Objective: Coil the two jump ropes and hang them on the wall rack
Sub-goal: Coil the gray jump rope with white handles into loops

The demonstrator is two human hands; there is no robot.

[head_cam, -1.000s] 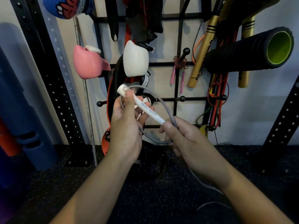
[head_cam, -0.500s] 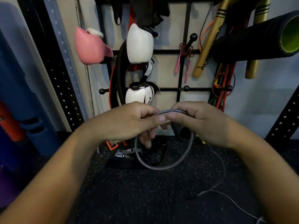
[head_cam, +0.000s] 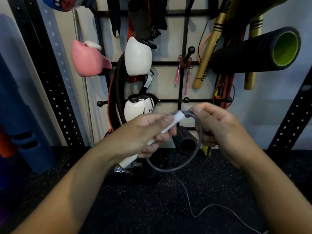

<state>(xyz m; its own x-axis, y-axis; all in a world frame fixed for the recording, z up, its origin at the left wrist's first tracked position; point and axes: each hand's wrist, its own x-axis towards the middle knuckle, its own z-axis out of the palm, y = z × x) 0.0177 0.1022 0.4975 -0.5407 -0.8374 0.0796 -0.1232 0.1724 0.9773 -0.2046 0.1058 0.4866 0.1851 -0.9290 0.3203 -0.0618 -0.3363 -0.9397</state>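
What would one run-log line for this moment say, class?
step: coiling | left hand: grips white handle | right hand: pinches grey cord | loop: hanging | cord tail: on floor | pink rope: hung on rack

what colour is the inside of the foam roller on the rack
Lime green inside the black foam roller, clear in the head view at upper right.

Two bare forearms, left hand (head_cam: 145,130), right hand (head_cam: 217,125), seemingly no sleeves

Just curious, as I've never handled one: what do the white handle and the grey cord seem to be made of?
The handle looks like smooth, matte white plastic: even colour, rigid, straight shape. The cord looks like grey plastic-coated cable or solid vinyl, I can't tell which: it holds a springy loop with a faint sheen.
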